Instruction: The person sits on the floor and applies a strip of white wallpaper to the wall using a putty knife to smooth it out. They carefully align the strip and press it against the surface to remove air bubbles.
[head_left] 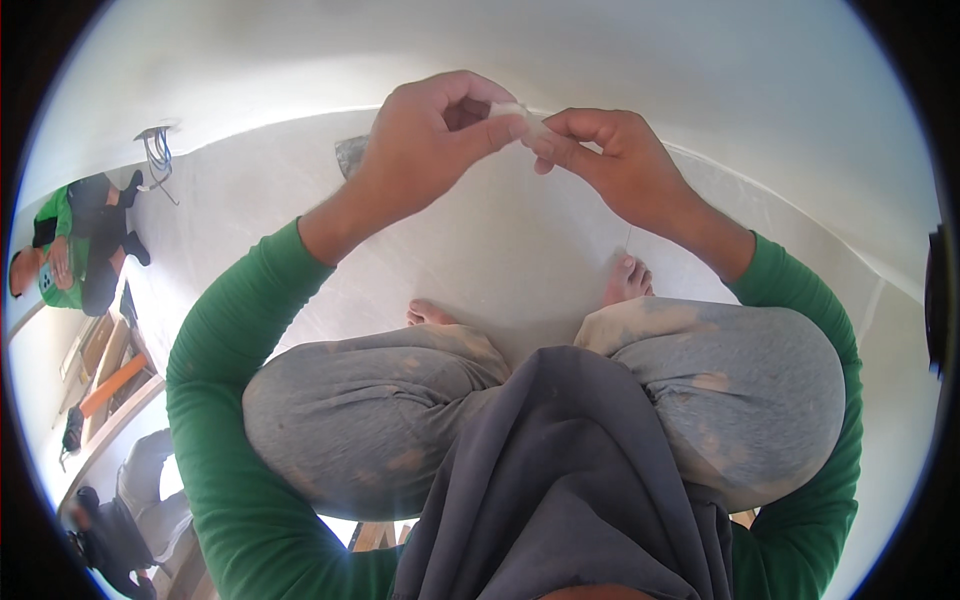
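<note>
My left hand (pixel 425 130) and my right hand (pixel 625 165) meet in front of me, at the far side of the pale surface below. Pinched between the fingertips of both is a small whitish piece (pixel 511 110), soft-looking and partly covered by the thumbs; its exact kind cannot be made out. Just behind my left wrist a grey, flat-ended thing (pixel 350 155) lies on the pale surface, mostly hidden by the arm. A fine line, perhaps a thread, shows below my right wrist near my bare foot (pixel 628 278).
A smooth pale wall (pixel 620 50) curves around beyond my hands. Loose wires (pixel 158 160) stick out of it at the left. One person in green (pixel 75 245) is at the far left, another person (pixel 125 515) lower down, with wooden beams (pixel 105 370) between them.
</note>
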